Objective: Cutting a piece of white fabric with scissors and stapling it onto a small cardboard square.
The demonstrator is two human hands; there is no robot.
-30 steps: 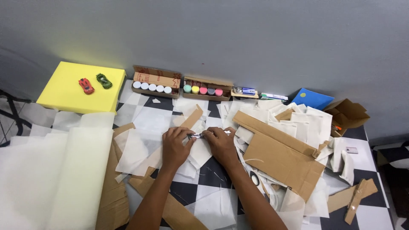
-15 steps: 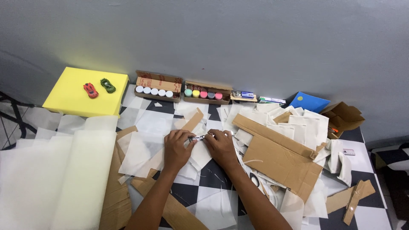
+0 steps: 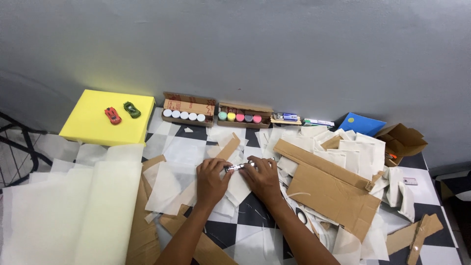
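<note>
Two brown cardboard trays (image 3: pixel 190 109) (image 3: pixel 244 113) of small jars (white, then coloured) along the wall.

A single head-worn camera looks steeply down and forward over the black-and-white checkered floor (image 3: pixel 255 216), facing the grey wall (image 3: pixel 255 54) along its far edge. The wearer's forearms enter from the bottom edge, close by; the wall stands farther off.

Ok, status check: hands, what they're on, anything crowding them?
Both hands closed on small silvery object, left hand, right hand. Held just above white paper sheets. Cardboard piece close on the right.
</note>
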